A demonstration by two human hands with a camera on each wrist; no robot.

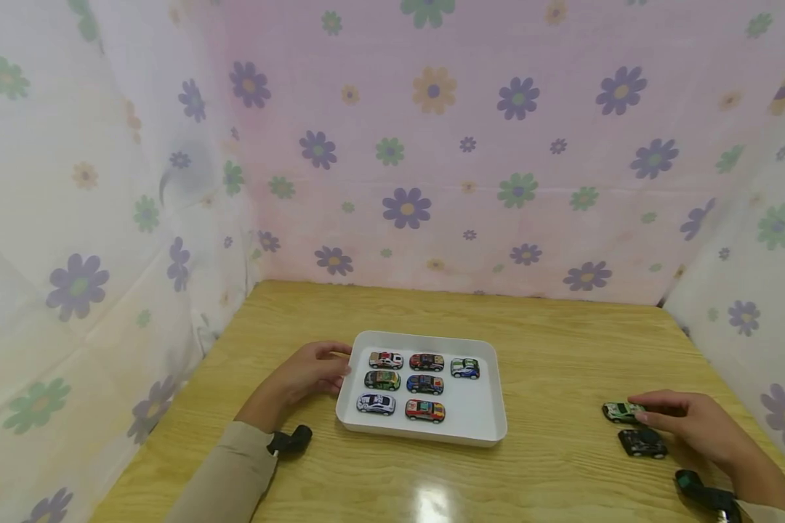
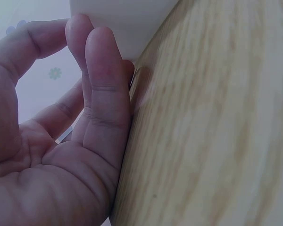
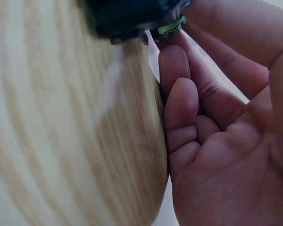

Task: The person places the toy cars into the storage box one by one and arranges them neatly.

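Beside the white tray point(image 1: 458, 428), my left hand point(image 1: 307, 374) rests its fingertips against the outer left wall, with bent, relaxed fingers. In the left wrist view, two fingertips point(image 2: 101, 52) lie close to the tray's pale side point(image 2: 127, 28). Over at the right, my right hand point(image 1: 700, 428) pinches a green toy car point(image 1: 620, 412) between thumb and fingers, at table level. Just nearer than it stands a black toy car point(image 1: 642, 443). The right wrist view shows the green car's edge point(image 3: 172, 28) by the fingers, partly hidden behind the dark car point(image 3: 127, 19).
Several toy cars stand in rows inside the tray, among them a white one point(image 1: 376, 404), a red one point(image 1: 425, 411) and a green-and-white one point(image 1: 465, 368). The wooden table point(image 1: 549, 341) is bounded by flowered cloth point(image 1: 458, 181) behind and at both sides.
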